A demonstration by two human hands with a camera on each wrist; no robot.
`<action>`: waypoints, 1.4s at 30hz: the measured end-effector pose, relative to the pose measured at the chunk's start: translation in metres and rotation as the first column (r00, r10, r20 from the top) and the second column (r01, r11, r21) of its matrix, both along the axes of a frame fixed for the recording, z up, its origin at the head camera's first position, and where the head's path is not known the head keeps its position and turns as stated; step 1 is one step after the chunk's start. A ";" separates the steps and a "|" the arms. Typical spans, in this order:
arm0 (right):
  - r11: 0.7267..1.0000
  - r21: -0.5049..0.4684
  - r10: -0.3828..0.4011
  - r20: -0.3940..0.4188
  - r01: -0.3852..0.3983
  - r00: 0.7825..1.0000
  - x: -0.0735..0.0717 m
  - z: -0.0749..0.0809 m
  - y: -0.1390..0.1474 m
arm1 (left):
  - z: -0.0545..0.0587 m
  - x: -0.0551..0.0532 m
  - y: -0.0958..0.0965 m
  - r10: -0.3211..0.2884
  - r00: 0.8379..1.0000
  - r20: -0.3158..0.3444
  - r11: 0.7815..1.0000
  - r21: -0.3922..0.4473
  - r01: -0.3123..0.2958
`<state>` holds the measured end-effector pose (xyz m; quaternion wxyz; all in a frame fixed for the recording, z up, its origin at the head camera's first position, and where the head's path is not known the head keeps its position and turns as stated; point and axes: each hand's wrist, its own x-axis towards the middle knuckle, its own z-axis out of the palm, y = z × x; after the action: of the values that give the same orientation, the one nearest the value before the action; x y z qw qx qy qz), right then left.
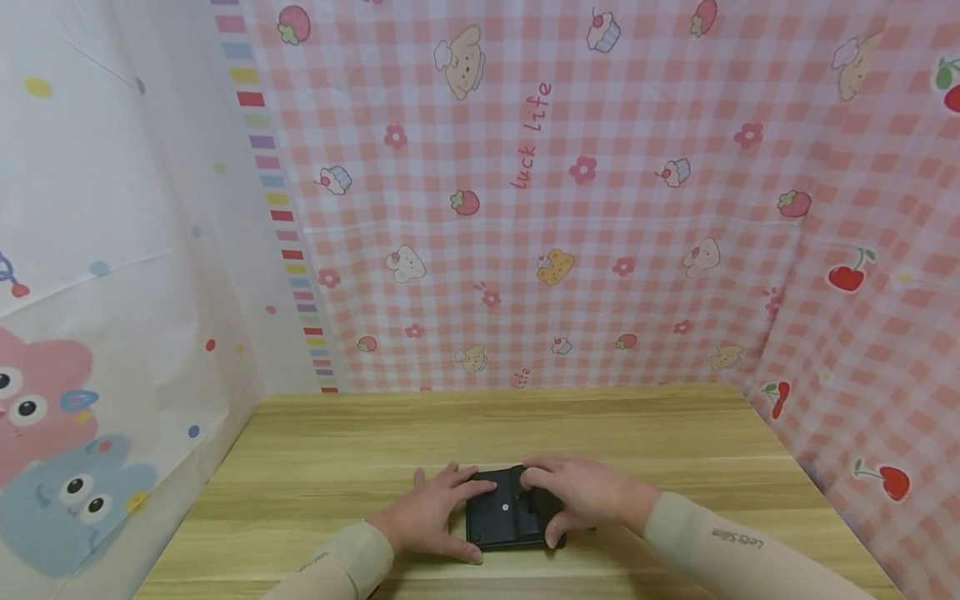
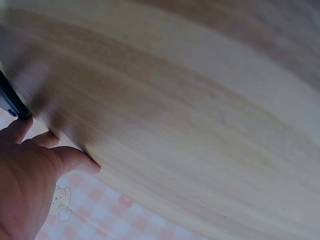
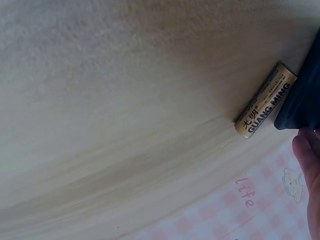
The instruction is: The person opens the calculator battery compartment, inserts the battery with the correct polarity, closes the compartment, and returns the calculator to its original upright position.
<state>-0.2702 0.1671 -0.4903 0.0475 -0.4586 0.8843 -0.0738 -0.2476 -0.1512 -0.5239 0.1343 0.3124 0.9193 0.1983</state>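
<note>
A flat black rectangular device (image 1: 495,510) lies on the wooden table, with a pale dot, a raised band and a recess on its upper face. Across its left side spreads my left hand (image 1: 435,512), fingers over the far left part and thumb along the near left corner. My right hand (image 1: 581,492) grips the right side, index finger bent down at the recess and thumb at the near right corner, covering much of that end. Close beside the device's right edge, a gold battery (image 3: 266,100) marked GUANG MING lies on the table in the right wrist view.
The wooden tabletop (image 1: 337,442) reaches back to a pink checked cloth (image 1: 480,250) hung behind it. A white cartoon-printed cloth (image 1: 150,250) hangs along the left, and more checked cloth borders the right edge.
</note>
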 end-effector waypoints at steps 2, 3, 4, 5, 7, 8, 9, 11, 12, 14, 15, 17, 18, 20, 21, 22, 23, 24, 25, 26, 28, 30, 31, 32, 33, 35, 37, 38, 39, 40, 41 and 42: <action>1.000 -0.007 -0.007 -0.002 0.007 1.000 0.001 -0.001 0.000 | 0.001 0.000 0.000 0.000 1.000 -0.001 1.000 -0.002 0.000; 1.000 -0.011 -0.011 -0.001 0.011 1.000 0.001 -0.001 0.000 | 0.001 0.001 0.000 -0.001 1.000 -0.001 1.000 -0.002 0.001; 1.000 -0.015 -0.013 0.001 0.013 1.000 0.002 -0.001 0.001 | 0.002 0.001 0.000 -0.001 1.000 -0.002 1.000 -0.002 0.001; 1.000 -0.019 -0.016 0.002 0.016 1.000 0.002 -0.001 0.001 | 0.002 0.001 0.001 -0.001 1.000 -0.003 1.000 -0.003 0.001; 0.999 -0.027 -0.021 0.002 0.021 1.000 0.003 -0.001 0.001 | 0.003 0.002 0.001 -0.001 1.000 -0.006 1.000 -0.004 0.001; 0.999 -0.030 -0.023 0.002 0.023 1.000 0.004 -0.001 0.001 | 0.003 0.002 0.001 -0.001 1.000 -0.008 1.000 -0.004 0.001; 0.999 -0.032 -0.026 0.001 0.026 1.000 0.004 -0.002 0.001 | 0.003 0.002 0.001 0.000 1.000 -0.008 1.000 -0.004 0.000; 0.999 -0.037 -0.028 -0.002 0.028 1.000 0.004 -0.002 0.001 | 0.003 0.002 0.001 0.002 1.000 -0.011 1.000 -0.007 -0.002; 0.999 -0.038 -0.030 -0.003 0.030 1.000 0.004 -0.002 0.001 | 0.003 0.002 0.001 0.003 1.000 -0.013 1.000 -0.008 -0.003; 0.999 -0.041 -0.032 -0.003 0.031 0.999 0.004 -0.003 0.001 | 0.003 0.003 0.001 0.005 1.000 -0.016 1.000 -0.010 -0.005; 0.999 -0.042 -0.033 -0.001 0.032 0.999 0.004 -0.003 0.001 | 0.003 0.003 0.001 0.005 1.000 -0.017 1.000 -0.010 -0.005; 0.998 -0.044 -0.033 0.002 0.033 0.999 0.004 -0.003 0.001 | 0.003 0.002 0.001 0.004 1.000 -0.019 1.000 -0.011 -0.005; 0.998 -0.046 -0.033 0.004 0.033 0.999 0.003 -0.003 0.001 | 0.003 0.002 0.001 0.004 1.000 -0.019 1.000 -0.010 -0.004; 0.998 -0.049 -0.034 0.009 0.034 0.999 0.003 -0.003 0.001 | 0.003 0.002 0.000 0.003 1.000 -0.017 1.000 -0.008 -0.003; 0.998 -0.052 -0.035 0.014 0.036 0.999 0.003 -0.003 0.001 | 0.003 0.002 0.000 0.003 1.000 -0.017 1.000 -0.007 -0.003; 0.998 -0.054 -0.035 0.018 0.036 0.999 0.003 -0.002 0.001 | 0.003 0.003 0.000 0.002 1.000 -0.016 1.000 -0.007 -0.002; 0.998 -0.055 -0.037 0.023 0.039 0.999 0.003 -0.002 0.001 | 0.003 0.003 0.000 0.002 1.000 -0.015 1.000 -0.006 -0.002; 0.998 -0.057 -0.039 0.029 0.041 0.999 0.004 -0.002 0.001 | 0.003 0.003 0.000 0.002 1.000 -0.015 1.000 -0.006 -0.002; 0.997 -0.061 -0.037 0.034 0.039 0.999 0.004 -0.002 0.001 | 0.003 0.003 0.000 0.002 1.000 -0.015 1.000 -0.007 -0.002; 0.997 -0.064 -0.035 0.038 0.038 0.999 0.004 -0.001 0.002 | 0.003 0.003 0.000 0.003 1.000 -0.014 1.000 -0.008 -0.003; 0.997 -0.068 -0.032 0.040 0.035 0.999 0.004 -0.001 0.003 | 0.004 0.003 0.001 0.004 1.000 -0.014 1.000 -0.010 -0.004; 0.997 -0.074 -0.022 0.031 0.024 0.999 0.004 -0.001 0.003 | 0.004 0.003 0.001 0.006 1.000 -0.013 1.000 -0.011 -0.006; 0.997 -0.078 -0.014 0.023 0.016 1.000 0.004 -0.002 0.003 | 0.004 0.003 0.001 0.007 1.000 -0.012 1.000 -0.012 -0.007; 0.997 -0.080 -0.009 0.012 0.010 1.000 0.004 -0.002 0.003 | 0.004 0.004 0.001 0.008 1.000 -0.012 1.000 -0.012 -0.008; 0.997 -0.083 -0.002 0.000 0.002 1.000 0.004 -0.002 0.003 | 0.005 0.004 0.001 0.008 1.000 -0.011 1.000 -0.013 -0.008; 0.996 -0.088 0.009 -0.018 -0.011 1.000 0.003 -0.003 0.003 | 0.004 0.004 0.001 0.010 1.000 -0.008 1.000 -0.012 -0.010; 0.995 -0.093 0.016 -0.032 -0.019 0.999 0.003 -0.003 0.003 | 0.004 0.003 0.001 0.009 1.000 -0.005 1.000 -0.010 -0.009; 0.995 -0.096 0.019 -0.036 -0.022 0.999 0.003 -0.004 0.003 | 0.005 0.003 0.001 0.008 1.000 -0.003 1.000 -0.008 -0.008; 0.995 -0.099 0.021 -0.041 -0.025 0.999 0.003 -0.004 0.003 | 0.004 0.003 0.001 0.007 1.000 -0.002 1.000 -0.006 -0.007; 0.995 -0.101 0.023 -0.048 -0.027 0.999 0.003 -0.004 0.003 | 0.004 0.003 0.001 0.006 1.000 -0.003 1.000 -0.005 -0.006; 0.994 -0.104 0.026 -0.055 -0.032 0.998 0.003 -0.005 0.003 | 0.004 0.003 0.001 0.004 1.000 -0.001 1.000 -0.002 -0.004; 0.993 -0.108 0.029 -0.062 -0.036 0.998 0.003 -0.005 0.003 | 0.003 0.003 0.000 0.003 1.000 0.000 1.000 0.000 -0.003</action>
<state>-0.2671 0.1701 -0.4953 -0.0032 -0.4770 0.8723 -0.1074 -0.2447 -0.1509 -0.5204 0.1342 0.3110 0.9197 0.1987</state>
